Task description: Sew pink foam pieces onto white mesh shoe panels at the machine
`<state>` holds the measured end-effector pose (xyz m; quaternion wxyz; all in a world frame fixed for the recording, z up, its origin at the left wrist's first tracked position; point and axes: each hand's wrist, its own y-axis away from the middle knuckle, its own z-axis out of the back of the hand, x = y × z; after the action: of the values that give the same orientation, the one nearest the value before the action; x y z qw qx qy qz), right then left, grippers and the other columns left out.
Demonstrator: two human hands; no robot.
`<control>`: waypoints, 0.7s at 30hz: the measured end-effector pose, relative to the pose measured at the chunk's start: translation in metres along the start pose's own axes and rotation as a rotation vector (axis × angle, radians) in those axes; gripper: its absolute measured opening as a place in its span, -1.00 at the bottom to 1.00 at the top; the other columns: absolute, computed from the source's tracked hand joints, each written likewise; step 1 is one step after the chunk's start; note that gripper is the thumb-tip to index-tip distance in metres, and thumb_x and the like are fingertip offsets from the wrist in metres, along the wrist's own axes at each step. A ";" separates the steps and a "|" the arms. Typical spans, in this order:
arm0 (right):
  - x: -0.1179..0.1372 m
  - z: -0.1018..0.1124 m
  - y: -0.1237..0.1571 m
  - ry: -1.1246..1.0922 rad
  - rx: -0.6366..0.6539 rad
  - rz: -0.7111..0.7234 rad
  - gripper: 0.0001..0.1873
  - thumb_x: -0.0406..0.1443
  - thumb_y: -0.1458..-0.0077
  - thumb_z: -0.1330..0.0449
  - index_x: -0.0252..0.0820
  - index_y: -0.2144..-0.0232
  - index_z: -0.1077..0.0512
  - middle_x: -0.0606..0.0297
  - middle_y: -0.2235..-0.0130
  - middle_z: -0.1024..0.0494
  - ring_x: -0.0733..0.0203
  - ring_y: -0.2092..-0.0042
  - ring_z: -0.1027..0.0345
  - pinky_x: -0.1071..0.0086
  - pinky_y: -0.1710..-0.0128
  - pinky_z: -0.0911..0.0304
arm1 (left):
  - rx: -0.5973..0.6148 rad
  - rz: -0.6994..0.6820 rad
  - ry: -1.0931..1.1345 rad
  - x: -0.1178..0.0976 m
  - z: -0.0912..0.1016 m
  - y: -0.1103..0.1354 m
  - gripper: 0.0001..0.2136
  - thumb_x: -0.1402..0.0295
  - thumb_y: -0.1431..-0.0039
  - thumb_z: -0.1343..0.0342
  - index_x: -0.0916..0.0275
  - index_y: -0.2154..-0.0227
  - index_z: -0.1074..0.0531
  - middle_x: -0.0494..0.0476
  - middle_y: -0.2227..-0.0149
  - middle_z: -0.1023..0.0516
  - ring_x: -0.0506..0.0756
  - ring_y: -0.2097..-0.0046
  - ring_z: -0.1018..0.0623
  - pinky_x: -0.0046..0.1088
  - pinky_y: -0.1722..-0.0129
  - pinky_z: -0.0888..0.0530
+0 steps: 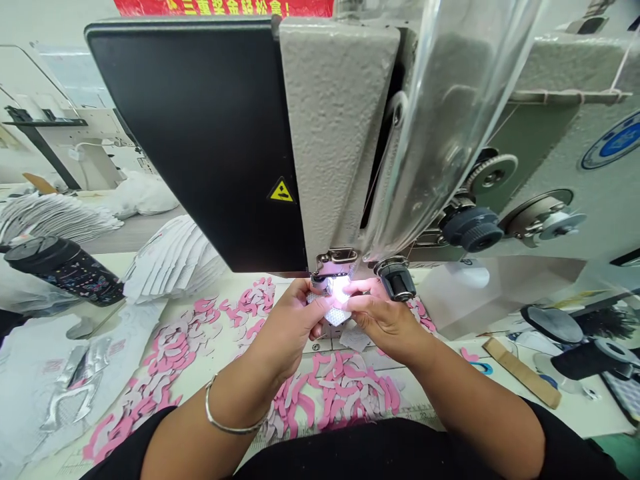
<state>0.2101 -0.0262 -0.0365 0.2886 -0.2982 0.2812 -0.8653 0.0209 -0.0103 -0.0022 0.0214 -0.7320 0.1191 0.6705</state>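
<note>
Both hands meet under the head of a grey sewing machine (340,133), right at its presser foot (334,265). My left hand (290,320) and my right hand (383,313) each pinch an edge of a small white mesh fabric piece (338,313), lit brightly by the machine lamp. The fingers of both hands are closed on the piece. A silver bangle (225,421) circles my left wrist.
Several pink and white curved cut pieces (165,360) lie scattered across the table. A stack of white fabric pieces (173,260) sits at the left behind a dark bottle (65,267). Black thread spools (590,357) and a brown strip (523,373) lie at the right.
</note>
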 end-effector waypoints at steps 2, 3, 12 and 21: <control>0.000 -0.002 0.001 0.014 -0.022 0.011 -0.75 -0.33 -0.28 -0.07 0.05 0.14 -0.52 0.25 0.20 -0.40 0.15 0.13 -0.35 0.14 0.06 -0.34 | 0.003 0.003 0.001 0.000 0.001 0.000 -0.80 0.34 -0.05 -0.24 0.20 0.34 -0.31 -0.08 0.39 -0.36 -0.15 0.58 -0.25 -0.58 0.61 -0.17; 0.000 -0.003 0.001 0.017 -0.036 0.019 -0.75 -0.34 -0.27 -0.08 0.04 0.13 -0.51 0.25 0.20 -0.41 0.14 0.13 -0.36 0.13 0.06 -0.34 | -0.001 0.004 -0.005 0.000 0.001 0.000 -0.80 0.33 -0.05 -0.24 0.20 0.33 -0.32 -0.08 0.40 -0.36 -0.14 0.58 -0.24 -0.58 0.61 -0.17; 0.003 -0.006 -0.001 0.025 -0.097 0.080 -0.75 -0.39 -0.24 -0.10 0.03 0.11 -0.46 0.23 0.16 -0.43 0.12 0.07 -0.38 0.08 0.02 -0.33 | -0.032 0.013 -0.081 -0.005 -0.003 0.004 -0.74 0.30 -0.02 -0.26 0.19 0.26 -0.34 -0.12 0.50 -0.31 -0.10 0.56 -0.26 -0.54 0.57 -0.22; 0.013 -0.010 -0.002 0.109 -0.157 0.122 -0.60 -0.51 -0.14 -0.11 -0.04 0.03 -0.42 0.17 0.10 -0.45 0.05 0.02 -0.38 0.03 0.03 -0.34 | 0.133 0.012 0.009 -0.006 0.013 -0.010 -0.82 0.32 0.01 -0.30 0.24 0.40 -0.42 -0.10 0.52 -0.31 -0.12 0.56 -0.27 -0.58 0.57 -0.20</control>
<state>0.1941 -0.0299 -0.0371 0.3009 -0.2547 0.3811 -0.8363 0.0100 0.0032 0.0011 0.0654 -0.7314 0.1680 0.6577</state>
